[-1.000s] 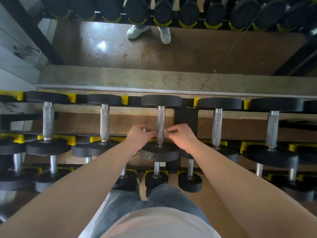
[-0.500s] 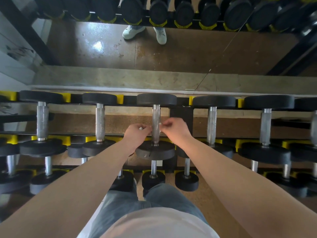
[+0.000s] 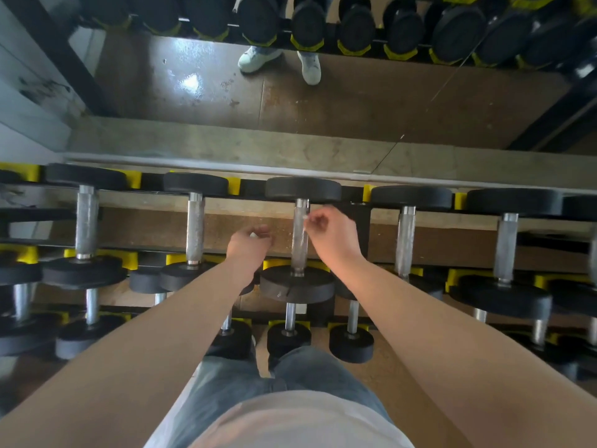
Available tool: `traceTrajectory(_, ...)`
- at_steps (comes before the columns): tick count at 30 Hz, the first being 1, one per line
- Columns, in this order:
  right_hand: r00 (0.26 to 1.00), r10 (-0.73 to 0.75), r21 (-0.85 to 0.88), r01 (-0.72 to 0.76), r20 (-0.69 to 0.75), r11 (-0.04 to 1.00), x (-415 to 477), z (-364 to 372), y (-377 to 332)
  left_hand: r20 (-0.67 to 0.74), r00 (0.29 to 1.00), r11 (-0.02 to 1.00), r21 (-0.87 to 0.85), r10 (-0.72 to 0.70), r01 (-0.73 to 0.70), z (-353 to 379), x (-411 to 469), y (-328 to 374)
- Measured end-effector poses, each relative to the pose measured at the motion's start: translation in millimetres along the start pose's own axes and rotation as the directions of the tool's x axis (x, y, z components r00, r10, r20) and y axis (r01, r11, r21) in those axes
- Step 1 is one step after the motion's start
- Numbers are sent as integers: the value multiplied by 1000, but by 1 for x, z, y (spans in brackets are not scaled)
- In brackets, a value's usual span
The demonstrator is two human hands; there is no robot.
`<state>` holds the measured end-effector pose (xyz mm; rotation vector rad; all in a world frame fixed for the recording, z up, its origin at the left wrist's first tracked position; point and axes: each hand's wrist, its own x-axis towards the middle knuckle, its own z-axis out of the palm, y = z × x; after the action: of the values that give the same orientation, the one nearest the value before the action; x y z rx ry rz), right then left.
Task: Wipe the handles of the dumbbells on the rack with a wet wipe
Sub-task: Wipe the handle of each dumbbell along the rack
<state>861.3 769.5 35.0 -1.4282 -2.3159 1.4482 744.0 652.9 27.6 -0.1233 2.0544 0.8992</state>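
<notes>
A row of black dumbbells with steel handles lies on the rack [image 3: 355, 194] with yellow saddles. The middle dumbbell's handle [image 3: 299, 247] runs away from me between my two hands. My right hand [image 3: 332, 234] is at the far end of that handle, on its right side, fingers pinched on a bit of white wet wipe [image 3: 306, 218] that touches the steel. My left hand [image 3: 250, 245] is curled a little left of the handle, apart from it. A small white piece [image 3: 255, 235] peeks from its fingers; I cannot tell if it belongs to the same wipe.
Neighbouring dumbbell handles [image 3: 194, 231] [image 3: 404, 240] lie on either side. Smaller dumbbells [image 3: 289, 337] sit on a lower tier near my legs. A mirror [image 3: 355, 101] behind the rack reflects the floor, white shoes and more dumbbells.
My right hand slid up the handle toward its far end with the wipe. My left hand came off the handle and moved left.
</notes>
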Motion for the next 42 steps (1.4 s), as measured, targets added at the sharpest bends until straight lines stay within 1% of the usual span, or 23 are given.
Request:
traceTrajectory(2, 992, -13, -129, 29, 126, 991, -17, 4, 13, 46, 999, 1000, 16, 13, -13, 0, 0, -1)
traceTrajectory(5, 958, 91, -203, -35, 274, 979, -31, 8, 31, 151, 988, 996, 76, 28, -40, 1, -7, 2)
traceTrajectory(6, 957, 97, -203, -42, 274, 978, -31, 7, 30, 192, 981, 992, 110, 34, -56, 2, -9, 2)
traceTrajectory(8, 981, 40, -120, -17, 188, 993, -25, 5, 21, 248, 968, 983, 158, 51, -92, 3, -12, 2)
traceTrajectory(10, 995, -84, -65, 87, 46, 994, -14, 3, 3, 268, 961, 977, 179, 65, -115, 4, -12, 1)
traceTrajectory(11, 986, -165, -132, 166, 13, 977, -7, 4, -6, 266, 962, 977, 181, 61, -112, 3, -12, 1)
traceTrajectory(12, 966, -258, -251, 255, 20, 934, -1, 6, -13, 260, 964, 978, 181, 55, -104, 1, -12, 1)
traceTrajectory(13, 940, -333, -388, 336, 79, 858, 5, 7, -18, 247, 968, 980, 178, 43, -88, 0, -13, 2)
traceTrajectory(15, 891, -358, -588, 452, 278, 670, 7, 10, -23, 223, 975, 988, 148, 2, -36, -4, -12, 2)
traceTrajectory(17, 826, -306, -637, 561, 474, 528, -1, 12, -22, 211, 977, 992, 124, -39, 13, -8, -12, 3)
traceTrajectory(19, 741, -259, -612, 663, 620, 433, -8, 13, -19, 191, 980, 991, 132, -54, 29, -11, -11, 3)
traceTrajectory(21, 704, -248, -592, 700, 665, 400, -11, 14, -20, 187, 981, 989, 146, -57, 29, -13, -13, 2)
traceTrajectory(23, 741, -281, -635, 669, 610, 387, -6, 13, -25, 202, 978, 989, 146, -49, 19, -13, -14, 2)
traceTrajectory(26, 841, -392, -746, 523, 373, 412, 10, 10, -31, 228, 973, 989, 147, -22, -12, -14, -12, -1)
traceTrajectory(28, 862, -426, -754, 467, 274, 461, 12, 8, -30, 237, 972, 985, 168, -11, -30, -14, -11, -2)
traceTrajectory(29, 861, -415, -739, 479, 293, 473, 9, 9, -27, 230, 973, 986, 167, -13, -26, -13, -10, -3)
traceTrajectory(30, 853, -378, -717, 512, 360, 473, 5, 12, -22, 222, 975, 987, 158, -21, -15, -13, -9, -3)
traceTrajectory(33, 770, -203, -638, 621, 605, 455, -11, 17, -12, 192, 981, 988, 154, -27, -3, -11, -5, -3)
traceTrajectory(34, 754, -176, -620, 629, 633, 469, -12, 16, -10, 184, 983, 987, 162, -26, -4, -11, -5, -3)
traceTrajectory(36, 775, -207, -610, 606, 597, 510, -7, 12, -7, 197, 980, 983, 179, -2, -34, -10, -7, -3)
traceTrajectory(38, 840, -301, -604, 536, 452, 590, -2, 7, -6, 220, 974, 977, 193, 51, -94, -7, -6, -5)
traceTrajectory(40, 904, -378, -564, 423, 202, 709, 1, 4, -4, 249, 963, 967, 206, 100, -153, -5, -8, -6)
traceTrajectory(42, 939, -340, -460, 282, -45, 842, 2, 2, -4, 269, 954, 952, 234, 133, -199, -3, -9, -9)
